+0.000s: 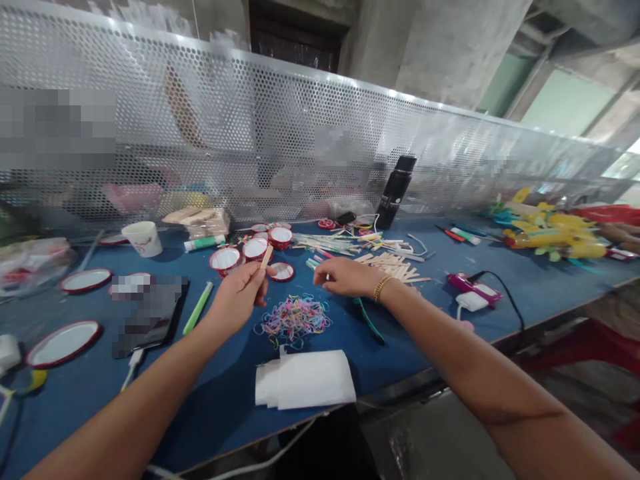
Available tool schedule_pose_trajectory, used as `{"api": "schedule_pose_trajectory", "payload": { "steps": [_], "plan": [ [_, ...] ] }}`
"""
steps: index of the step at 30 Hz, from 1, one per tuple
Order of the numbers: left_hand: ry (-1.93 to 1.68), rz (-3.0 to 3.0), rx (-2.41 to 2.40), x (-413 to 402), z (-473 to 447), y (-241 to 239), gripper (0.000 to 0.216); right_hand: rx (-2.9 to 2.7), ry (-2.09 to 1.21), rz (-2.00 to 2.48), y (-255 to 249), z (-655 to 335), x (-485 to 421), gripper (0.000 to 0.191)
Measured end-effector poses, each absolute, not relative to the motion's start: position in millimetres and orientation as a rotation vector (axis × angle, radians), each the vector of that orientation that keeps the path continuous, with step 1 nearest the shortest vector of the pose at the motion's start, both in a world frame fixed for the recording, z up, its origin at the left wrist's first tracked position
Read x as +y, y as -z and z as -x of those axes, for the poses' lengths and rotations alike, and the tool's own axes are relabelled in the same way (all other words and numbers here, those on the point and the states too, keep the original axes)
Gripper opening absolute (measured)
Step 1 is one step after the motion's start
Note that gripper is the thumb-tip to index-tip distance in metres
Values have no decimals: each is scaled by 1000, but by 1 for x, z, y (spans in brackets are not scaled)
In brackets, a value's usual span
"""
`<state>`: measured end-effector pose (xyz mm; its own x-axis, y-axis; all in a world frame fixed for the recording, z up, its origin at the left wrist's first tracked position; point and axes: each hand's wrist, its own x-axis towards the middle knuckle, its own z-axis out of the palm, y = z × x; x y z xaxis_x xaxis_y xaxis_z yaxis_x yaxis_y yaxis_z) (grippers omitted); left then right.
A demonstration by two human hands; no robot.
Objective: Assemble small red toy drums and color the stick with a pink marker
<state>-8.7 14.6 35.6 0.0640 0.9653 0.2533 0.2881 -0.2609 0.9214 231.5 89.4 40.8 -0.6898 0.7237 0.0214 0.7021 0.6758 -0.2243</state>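
Note:
My left hand [239,293] is closed on a small wooden stick [267,257], holding it upright above the blue table [530,280]. My right hand [343,276], with a gold bracelet at the wrist, rests on the table with its fingers curled down over thin coloured sticks [314,261]; what it grips, if anything, is hidden. Between and below the hands lies a heap of coloured rubber bands [295,319]. A pile of flat wooden sticks [393,264] lies just beyond the right hand.
Round red-rimmed lids [225,259] and larger ones [63,343] dot the table. A phone [150,319], green pen [198,308], white cup [143,238], folded white paper [304,379], black bottle [395,192], pink glue gun [473,291] and yellow toys [555,237] stand around. A perforated metal screen [280,133] backs the table.

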Motion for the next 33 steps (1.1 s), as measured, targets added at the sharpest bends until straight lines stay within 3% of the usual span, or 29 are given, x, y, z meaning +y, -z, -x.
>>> {"api": "schedule_pose_trajectory", "payload": {
  "steps": [8,15,19,22,26,33],
  "plan": [
    [-1204,-1667,1297,13,8,-33,22,-2762,-243,1134,-15,-223,72,31],
    [-1198,-1413,1250,14,7,-28,18,-2652,-95,1028,-24,-216,75,21],
    [-1220,-1344,1257,11,7,-30,22,-2422,141,1298,-57,-225,94,25],
    [-1172,-1331,1298,10,7,-31,39,-2373,260,1557,-65,-231,116,26],
    [-1110,-1365,1348,9,6,-30,54,-2297,306,1770,-41,-235,141,30],
    [-994,-1366,1287,4,0,-28,51,-2234,340,1949,-4,-238,162,37]
  ]
}}
